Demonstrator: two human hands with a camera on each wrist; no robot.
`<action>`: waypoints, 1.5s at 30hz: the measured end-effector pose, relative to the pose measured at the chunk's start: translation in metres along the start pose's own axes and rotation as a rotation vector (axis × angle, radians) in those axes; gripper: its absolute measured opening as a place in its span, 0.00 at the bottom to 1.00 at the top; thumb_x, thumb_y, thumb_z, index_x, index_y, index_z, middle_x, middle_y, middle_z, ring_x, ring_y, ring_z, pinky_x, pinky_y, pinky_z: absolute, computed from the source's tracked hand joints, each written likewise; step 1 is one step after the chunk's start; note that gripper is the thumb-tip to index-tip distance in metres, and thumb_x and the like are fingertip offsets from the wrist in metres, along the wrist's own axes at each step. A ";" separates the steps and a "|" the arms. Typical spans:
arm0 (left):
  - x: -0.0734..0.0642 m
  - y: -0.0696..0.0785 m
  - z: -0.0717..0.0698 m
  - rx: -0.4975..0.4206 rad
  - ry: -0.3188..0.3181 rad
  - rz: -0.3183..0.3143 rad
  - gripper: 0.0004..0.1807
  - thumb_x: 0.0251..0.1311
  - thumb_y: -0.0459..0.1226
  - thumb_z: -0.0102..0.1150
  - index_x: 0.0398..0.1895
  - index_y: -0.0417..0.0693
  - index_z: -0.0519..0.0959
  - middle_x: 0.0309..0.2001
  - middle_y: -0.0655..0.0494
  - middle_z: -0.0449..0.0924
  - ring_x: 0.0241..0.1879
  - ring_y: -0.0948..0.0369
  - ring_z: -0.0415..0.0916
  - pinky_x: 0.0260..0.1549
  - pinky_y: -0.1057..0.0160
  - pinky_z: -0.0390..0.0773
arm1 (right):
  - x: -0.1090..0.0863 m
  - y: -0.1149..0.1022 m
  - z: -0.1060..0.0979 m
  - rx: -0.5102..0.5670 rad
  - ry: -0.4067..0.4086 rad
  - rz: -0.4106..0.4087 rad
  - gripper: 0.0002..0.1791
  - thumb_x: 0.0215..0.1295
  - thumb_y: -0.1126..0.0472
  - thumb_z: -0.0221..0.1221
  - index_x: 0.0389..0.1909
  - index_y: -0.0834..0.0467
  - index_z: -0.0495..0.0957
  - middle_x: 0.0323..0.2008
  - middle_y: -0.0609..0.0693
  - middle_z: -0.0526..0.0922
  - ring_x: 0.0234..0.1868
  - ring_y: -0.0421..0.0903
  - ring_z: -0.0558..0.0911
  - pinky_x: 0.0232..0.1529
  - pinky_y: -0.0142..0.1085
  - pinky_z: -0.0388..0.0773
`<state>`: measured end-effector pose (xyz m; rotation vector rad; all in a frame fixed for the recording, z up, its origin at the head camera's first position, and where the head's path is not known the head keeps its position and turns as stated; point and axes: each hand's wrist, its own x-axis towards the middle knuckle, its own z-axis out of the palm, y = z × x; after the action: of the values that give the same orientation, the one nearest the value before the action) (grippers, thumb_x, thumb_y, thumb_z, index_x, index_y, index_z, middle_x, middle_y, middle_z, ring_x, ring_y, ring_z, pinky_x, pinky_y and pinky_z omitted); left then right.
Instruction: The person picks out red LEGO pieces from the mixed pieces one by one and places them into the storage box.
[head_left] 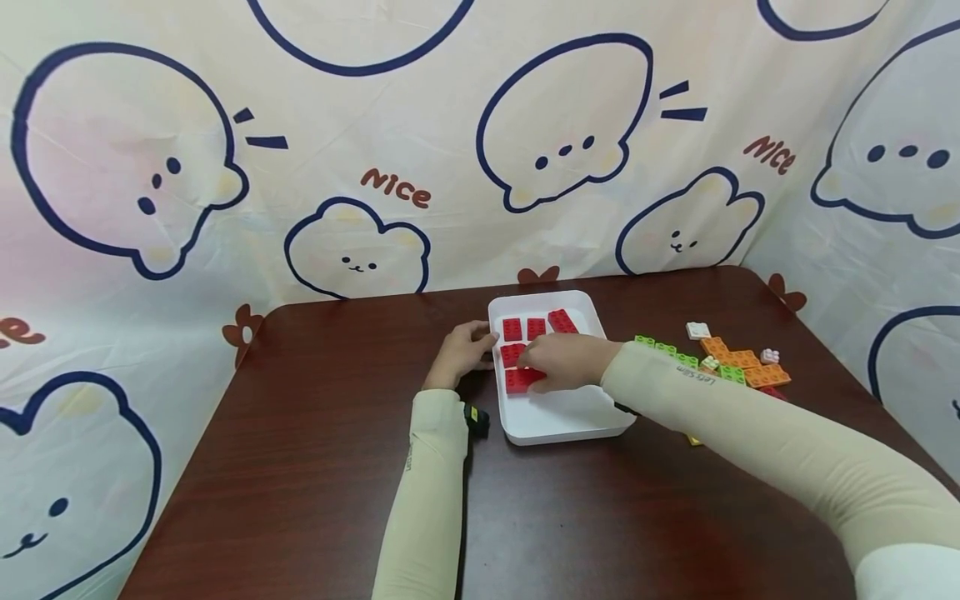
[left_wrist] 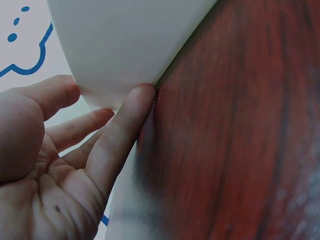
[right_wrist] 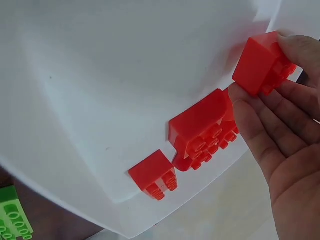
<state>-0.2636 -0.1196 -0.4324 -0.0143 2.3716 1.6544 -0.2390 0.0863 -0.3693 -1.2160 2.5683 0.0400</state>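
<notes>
A white tray (head_left: pixel 566 421) on the table holds several red toy bricks (head_left: pixel 512 329) along its left and far sides. My left hand (head_left: pixel 461 354) is at the tray's left side, and its fingertips touch the outer wall (left_wrist: pixel 125 45) in the left wrist view. Inside the tray, my right hand (head_left: pixel 566 361) pinches a red brick (right_wrist: pixel 257 65) between thumb and fingers. Other red bricks (right_wrist: pixel 197 125) lie near this hand, studs toward the tray's side in the right wrist view.
Right of the tray, partly behind my right forearm, lie green bricks (head_left: pixel 731 375), orange bricks (head_left: pixel 742 358) and a white brick (head_left: pixel 697 331). The dark wooden table (head_left: pixel 337 417) meets a printed cloth (head_left: pixel 450 125) at its back edge.
</notes>
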 end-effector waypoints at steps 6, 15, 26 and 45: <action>0.001 -0.002 0.001 0.006 0.009 -0.004 0.29 0.72 0.44 0.59 0.72 0.44 0.69 0.58 0.43 0.77 0.52 0.49 0.82 0.42 0.58 0.87 | 0.002 0.000 0.005 -0.008 0.003 -0.004 0.28 0.63 0.49 0.70 0.63 0.53 0.80 0.55 0.48 0.85 0.55 0.45 0.82 0.59 0.38 0.79; 0.001 -0.002 0.000 0.002 0.009 0.011 0.29 0.72 0.44 0.59 0.72 0.43 0.69 0.57 0.42 0.77 0.52 0.48 0.82 0.41 0.57 0.87 | 0.005 0.001 0.009 -0.020 -0.003 -0.017 0.28 0.63 0.48 0.70 0.62 0.53 0.81 0.55 0.49 0.85 0.55 0.46 0.82 0.60 0.39 0.79; 0.000 0.002 0.000 0.006 0.012 0.011 0.29 0.72 0.44 0.59 0.72 0.44 0.69 0.59 0.42 0.77 0.52 0.49 0.82 0.42 0.57 0.86 | 0.007 0.001 0.010 -0.007 -0.001 0.005 0.30 0.62 0.47 0.71 0.64 0.50 0.80 0.57 0.47 0.84 0.58 0.45 0.82 0.61 0.38 0.78; 0.003 -0.002 0.001 0.007 0.012 0.014 0.28 0.72 0.43 0.59 0.72 0.44 0.69 0.58 0.42 0.77 0.51 0.49 0.82 0.41 0.57 0.87 | -0.002 -0.001 0.004 0.020 -0.015 0.022 0.32 0.63 0.46 0.69 0.66 0.52 0.78 0.60 0.49 0.82 0.61 0.48 0.80 0.62 0.43 0.77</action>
<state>-0.2655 -0.1190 -0.4354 -0.0069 2.3913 1.6571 -0.2360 0.0877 -0.3728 -1.1757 2.5629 0.0290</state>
